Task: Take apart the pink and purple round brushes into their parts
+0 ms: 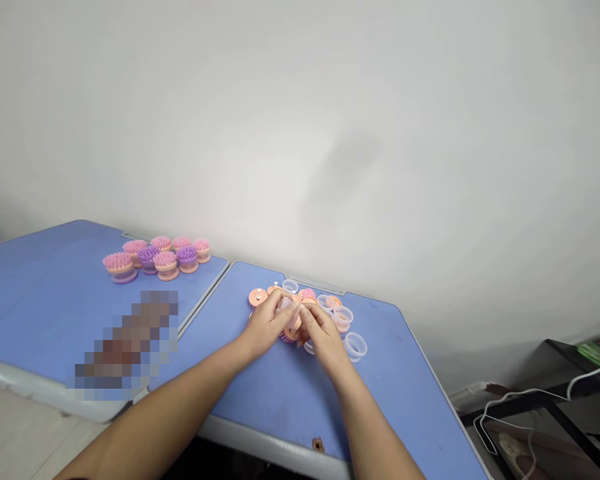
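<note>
Blue tabletop (285, 393), clear ring (286, 307) tilted between left hand (266, 325) and right hand (323, 333)

Washing out pale wall (300, 120) w/ soft even light, showing faint shadow (340, 180) mid-wall, bowing blue table edge (444, 393) near frame corner, hiding L-side patch (125, 343) behind pixelated blur.

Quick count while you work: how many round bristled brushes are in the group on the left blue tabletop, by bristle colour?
Pink-bristled round plastic brushes: 6
Purple-bristled round plastic brushes: 2
Total: 8
</note>
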Demonstrator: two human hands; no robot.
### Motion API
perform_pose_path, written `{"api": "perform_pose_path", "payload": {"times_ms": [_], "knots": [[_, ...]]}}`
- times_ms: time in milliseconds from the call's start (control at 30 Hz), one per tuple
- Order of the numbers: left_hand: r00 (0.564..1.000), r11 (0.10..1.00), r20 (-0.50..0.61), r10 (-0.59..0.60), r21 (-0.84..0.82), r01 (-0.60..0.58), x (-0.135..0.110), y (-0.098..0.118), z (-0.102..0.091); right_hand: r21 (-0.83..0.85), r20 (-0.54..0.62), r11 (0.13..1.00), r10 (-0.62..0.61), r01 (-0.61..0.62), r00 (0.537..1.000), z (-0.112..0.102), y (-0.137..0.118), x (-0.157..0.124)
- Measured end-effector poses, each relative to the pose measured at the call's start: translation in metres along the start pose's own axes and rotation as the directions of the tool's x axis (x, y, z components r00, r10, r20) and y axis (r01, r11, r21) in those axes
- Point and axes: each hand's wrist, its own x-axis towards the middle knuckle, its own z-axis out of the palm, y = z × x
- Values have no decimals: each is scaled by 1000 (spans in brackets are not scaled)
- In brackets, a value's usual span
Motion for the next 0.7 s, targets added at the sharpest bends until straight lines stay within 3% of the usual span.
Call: {"api": "perform_pose_path", "payload": {"times_ms": [167,267,367,433,600,700], "knots": [[996,993,-29,-79,-92,76,2,1,0,-9,-94,990,-143,143,985,4,-1,-2],[998,993,-19,-58,-103,56,2,0,0,85,-154,993,-65,79,986,6,2,-2],[1000,996,3,11,-90,-10,1,-2,0,111,-50,994,15,-9,999,4,2,-1],[1000,996,15,21,-90,-20,1,-2,0,91,39,996,-3,-1,999,2,0,0],[976,969,58,-209,-125,215,3,1,-2,-140,-35,971,-203,196,979,6,-4,-3],[929,914,151,-339,-183,363,4,2,-4,-332,-38,853,-439,403,898,9,-5,-6]]}}
